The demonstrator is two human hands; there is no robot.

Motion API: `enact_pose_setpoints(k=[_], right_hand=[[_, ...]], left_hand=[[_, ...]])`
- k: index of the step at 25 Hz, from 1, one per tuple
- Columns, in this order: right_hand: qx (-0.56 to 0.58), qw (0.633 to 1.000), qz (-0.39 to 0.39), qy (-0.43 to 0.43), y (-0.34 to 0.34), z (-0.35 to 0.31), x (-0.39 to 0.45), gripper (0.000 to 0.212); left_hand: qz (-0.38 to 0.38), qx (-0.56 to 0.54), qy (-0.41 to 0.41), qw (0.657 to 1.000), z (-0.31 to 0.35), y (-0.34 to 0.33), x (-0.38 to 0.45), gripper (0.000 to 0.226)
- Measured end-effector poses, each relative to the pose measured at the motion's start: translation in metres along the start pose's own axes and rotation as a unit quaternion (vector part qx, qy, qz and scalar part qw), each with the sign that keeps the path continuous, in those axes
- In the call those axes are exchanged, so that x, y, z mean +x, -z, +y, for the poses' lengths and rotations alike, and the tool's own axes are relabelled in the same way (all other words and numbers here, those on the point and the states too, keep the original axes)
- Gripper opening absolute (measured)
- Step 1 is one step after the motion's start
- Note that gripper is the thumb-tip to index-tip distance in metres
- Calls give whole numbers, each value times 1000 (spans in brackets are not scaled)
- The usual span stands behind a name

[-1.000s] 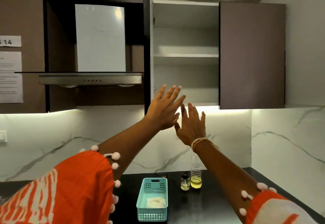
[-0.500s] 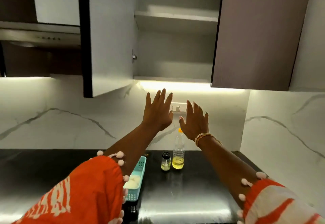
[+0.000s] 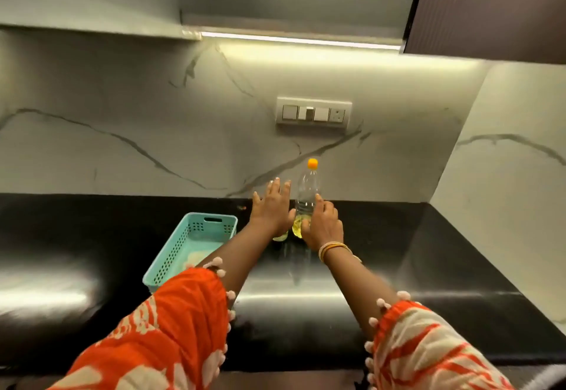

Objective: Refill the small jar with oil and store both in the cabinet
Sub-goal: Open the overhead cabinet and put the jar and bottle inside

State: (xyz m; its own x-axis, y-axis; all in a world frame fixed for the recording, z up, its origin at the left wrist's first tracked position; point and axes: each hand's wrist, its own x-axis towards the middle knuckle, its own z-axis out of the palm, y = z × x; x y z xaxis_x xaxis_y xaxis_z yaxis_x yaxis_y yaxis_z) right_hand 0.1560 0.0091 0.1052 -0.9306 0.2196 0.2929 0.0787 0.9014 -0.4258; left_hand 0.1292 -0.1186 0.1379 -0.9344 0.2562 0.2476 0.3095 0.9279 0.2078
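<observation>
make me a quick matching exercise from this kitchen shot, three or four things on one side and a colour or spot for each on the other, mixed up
Things:
1. bottle cap
2. basket
3. switch panel
4. countertop

Colour or place:
a. glossy black
b. orange
c. on the marble wall above the bottle
d. teal, left of the hands

Pairs: 1-b, 2-d, 3-c, 4-a

Both arms wear loose sleeves, the left sleeve [image 3: 171,334] and the right sleeve [image 3: 428,350], in bright orange cloth printed with broad cream-white shapes. Small pale pink pom-poms [image 3: 218,262] edge each cuff, which ends partway along the forearm. Thin bangles [image 3: 332,248] in gold and cream circle the right wrist.
</observation>
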Motion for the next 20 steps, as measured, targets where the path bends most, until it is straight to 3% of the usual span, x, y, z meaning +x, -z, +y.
enact_pose_setpoints(k=[8,14,17,20], right_hand=[[36,983,-116,-137,-105,41,36,82],[198,950,-107,-215,-127,63,89,101],[249,938,-117,-210,-138,68,114,111],[321,921,-102,-197,-152,77,133,115]], left_hand=[[-113,-137,105,978,-39,-107,50,79],[-122,-252,196,940,-55,-141,85,93],[-101,-341,252,900,-61,-155,102,99],[-82,-362,272,888,-65,-171,110,92]])
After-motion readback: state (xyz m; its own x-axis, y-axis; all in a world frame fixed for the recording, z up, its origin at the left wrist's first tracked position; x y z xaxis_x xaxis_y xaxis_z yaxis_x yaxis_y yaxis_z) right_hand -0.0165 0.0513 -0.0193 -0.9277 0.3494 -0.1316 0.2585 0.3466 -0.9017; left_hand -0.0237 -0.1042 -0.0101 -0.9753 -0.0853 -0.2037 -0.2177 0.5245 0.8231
